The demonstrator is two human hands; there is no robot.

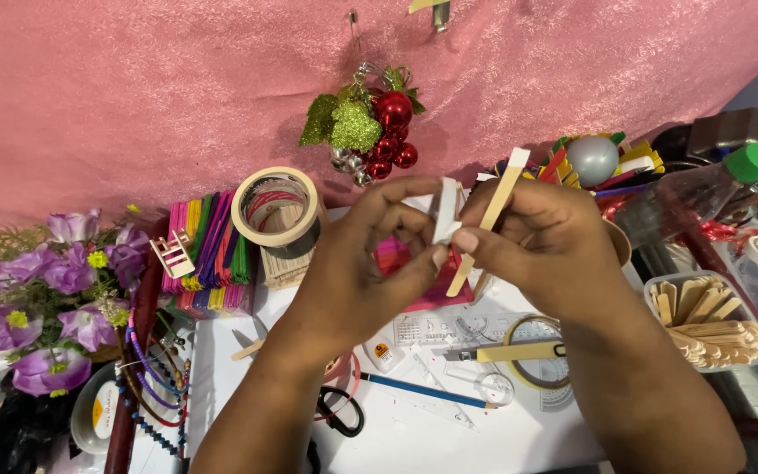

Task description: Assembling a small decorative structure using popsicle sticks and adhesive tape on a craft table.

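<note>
Above the cluttered surface (449, 439), the left hand (370, 263) pinches a white strip (446, 211); the right hand (537, 237) grips a wooden stick (495, 215), fingers closed narrow on each.

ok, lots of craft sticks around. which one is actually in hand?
The plain wooden stick pinched in the right hand, tilted upright. The coloured sticks and the tub of plain ones lie untouched.
</note>
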